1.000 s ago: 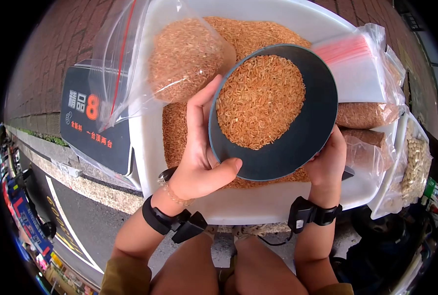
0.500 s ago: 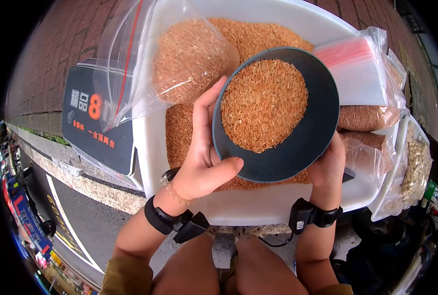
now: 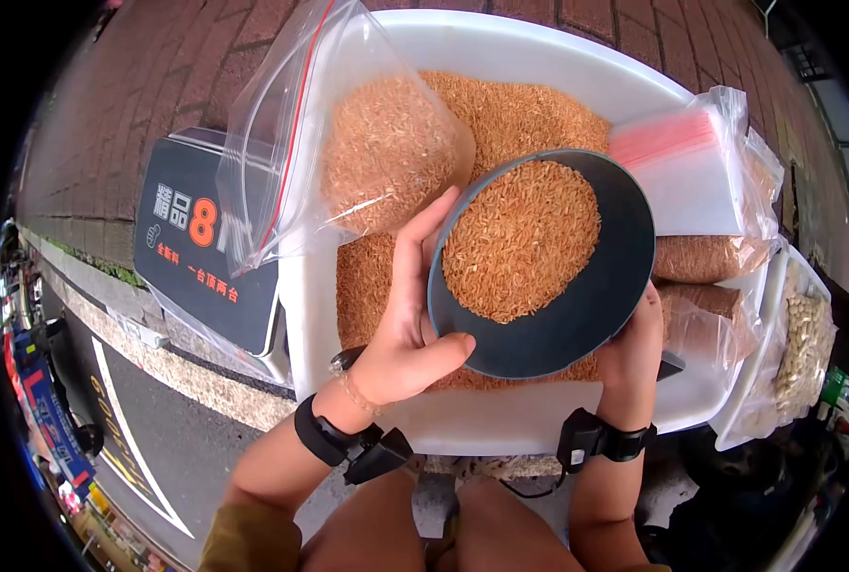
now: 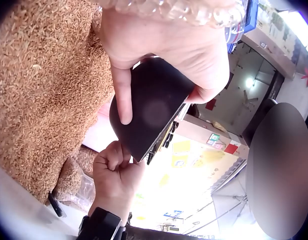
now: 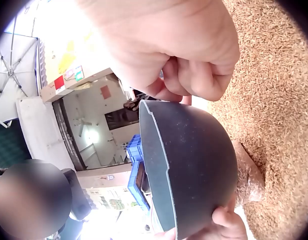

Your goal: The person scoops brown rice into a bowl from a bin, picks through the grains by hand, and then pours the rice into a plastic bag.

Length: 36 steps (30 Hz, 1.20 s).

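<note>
Both hands hold a dark grey bowl [image 3: 586, 315] over a white tub [image 3: 501, 429] of reddish-brown rice [image 3: 539, 110]. A heap of rice grains [image 3: 525, 238] lies in the bowl, toward its left side. My left hand [image 3: 405, 334] grips the left side, thumb over the rim and fingers against the outer wall. On the opposite side, my right hand [image 3: 631, 338] pinches the rim, its other fingers curled, as the right wrist view shows. An unsealed clear zip bag [image 3: 296, 124] with rice in it leans at the tub's upper left.
A black box [image 3: 205, 229] with printed characters stands left of the tub. Red-edged plastic bags [image 3: 682, 181] lie at the tub's right, above filled rice bags [image 3: 710, 257]. A bag of pale beans [image 3: 806, 329] sits further right. Dark ends of something poke out beneath both hands.
The whole scene sits lower in the head view, bowl and tub together. Both hands keep the same hold, and the heap of rice looks the same.
</note>
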Each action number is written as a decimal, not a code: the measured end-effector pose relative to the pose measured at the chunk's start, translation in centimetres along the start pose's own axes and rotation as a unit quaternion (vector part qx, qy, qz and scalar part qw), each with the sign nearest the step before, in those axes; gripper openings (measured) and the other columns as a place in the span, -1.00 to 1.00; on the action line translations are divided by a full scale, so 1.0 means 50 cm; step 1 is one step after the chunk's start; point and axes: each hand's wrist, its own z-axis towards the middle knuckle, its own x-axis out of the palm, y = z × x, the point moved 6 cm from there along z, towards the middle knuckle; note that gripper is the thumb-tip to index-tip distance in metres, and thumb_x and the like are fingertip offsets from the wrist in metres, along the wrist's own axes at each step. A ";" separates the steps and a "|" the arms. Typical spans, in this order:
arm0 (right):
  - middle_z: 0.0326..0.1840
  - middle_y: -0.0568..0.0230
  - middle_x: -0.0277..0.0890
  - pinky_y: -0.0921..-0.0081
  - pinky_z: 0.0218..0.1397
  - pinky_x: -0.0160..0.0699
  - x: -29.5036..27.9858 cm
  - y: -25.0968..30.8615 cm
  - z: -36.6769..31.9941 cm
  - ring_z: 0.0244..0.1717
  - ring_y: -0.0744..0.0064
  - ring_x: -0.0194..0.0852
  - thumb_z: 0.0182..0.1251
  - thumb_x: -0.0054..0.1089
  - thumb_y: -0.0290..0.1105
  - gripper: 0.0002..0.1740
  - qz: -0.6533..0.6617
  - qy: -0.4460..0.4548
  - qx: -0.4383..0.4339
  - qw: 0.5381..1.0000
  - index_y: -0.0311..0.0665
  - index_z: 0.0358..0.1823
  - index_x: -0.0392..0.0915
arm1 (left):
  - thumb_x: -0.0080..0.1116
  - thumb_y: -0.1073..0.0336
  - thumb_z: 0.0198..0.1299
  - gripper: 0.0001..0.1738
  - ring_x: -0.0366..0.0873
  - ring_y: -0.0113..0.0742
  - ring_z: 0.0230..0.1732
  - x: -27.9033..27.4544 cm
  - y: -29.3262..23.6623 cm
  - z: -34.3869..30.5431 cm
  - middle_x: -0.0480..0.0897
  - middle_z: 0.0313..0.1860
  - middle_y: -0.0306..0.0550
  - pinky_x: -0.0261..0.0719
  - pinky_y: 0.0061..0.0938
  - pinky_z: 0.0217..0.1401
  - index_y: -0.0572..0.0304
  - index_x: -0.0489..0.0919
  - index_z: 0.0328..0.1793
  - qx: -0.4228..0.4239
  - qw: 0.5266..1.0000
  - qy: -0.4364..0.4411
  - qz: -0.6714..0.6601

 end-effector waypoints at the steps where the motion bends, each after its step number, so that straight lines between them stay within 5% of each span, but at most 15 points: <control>1: -0.68 0.61 0.30 0.88 -0.77 -0.10 -0.003 -0.001 0.001 -0.78 0.89 0.00 0.26 -0.07 -0.46 -0.81 -0.004 0.003 -0.008 1.000 -0.30 -0.15 0.47 | -0.02 0.53 -0.25 0.03 -0.13 -0.30 0.41 -0.001 0.000 0.000 -0.03 0.38 -0.02 -0.23 -0.39 0.40 0.13 -0.23 0.43 -0.001 1.000 -0.002 0.001; 8: -0.66 0.63 0.31 0.89 -0.76 -0.10 0.008 0.014 -0.001 -0.77 0.92 -0.02 0.24 -0.06 -0.48 -0.73 -0.014 0.013 -0.058 0.998 -0.32 -0.04 0.45 | 0.02 0.47 -0.24 0.03 -0.16 -0.29 0.42 -0.003 0.001 0.000 -0.05 0.39 -0.03 -0.26 -0.38 0.41 0.14 -0.22 0.42 0.006 1.000 0.001 0.012; 15: -0.65 0.65 0.29 0.87 -0.77 -0.14 0.005 0.000 -0.008 -0.78 0.92 -0.07 0.26 -0.03 -0.36 -0.66 0.054 -0.020 -0.002 0.998 -0.33 0.04 0.38 | -0.02 0.48 -0.27 0.03 -0.14 -0.30 0.41 0.001 -0.007 -0.004 -0.04 0.39 -0.06 -0.24 -0.40 0.41 0.15 -0.22 0.44 -0.042 0.999 -0.028 -0.020; 18: -0.49 0.56 0.40 0.88 -0.60 0.15 0.030 0.007 -0.017 -0.63 0.87 0.18 0.25 0.04 -0.33 -0.59 0.036 0.065 -0.032 0.997 -0.35 0.09 0.33 | -0.10 0.54 -0.29 0.04 -0.09 -0.33 0.39 -0.005 -0.001 -0.003 -0.01 0.38 -0.10 -0.17 -0.45 0.39 0.11 -0.23 0.45 -0.068 0.996 -0.039 -0.031; 21: -0.10 0.36 0.40 0.69 -0.01 0.26 0.055 0.017 -0.025 -0.10 0.63 0.32 0.14 0.14 -0.50 -0.53 -0.185 0.100 -0.115 0.971 -0.41 0.11 0.30 | -0.15 0.60 -0.28 0.05 -0.07 -0.35 0.38 -0.004 0.006 -0.002 -0.03 0.39 -0.10 -0.10 -0.49 0.36 0.07 -0.25 0.46 -0.115 0.990 -0.051 -0.068; 36: -0.12 0.37 0.39 0.70 -0.04 0.27 0.044 0.019 -0.027 -0.14 0.66 0.31 0.01 -0.06 -0.69 -0.45 -0.211 0.104 -0.152 0.960 -0.44 0.15 0.25 | -0.10 0.56 -0.28 0.04 -0.13 -0.31 0.41 -0.002 -0.004 0.004 -0.07 0.40 -0.04 -0.19 -0.44 0.40 0.13 -0.24 0.44 -0.029 0.999 -0.011 -0.007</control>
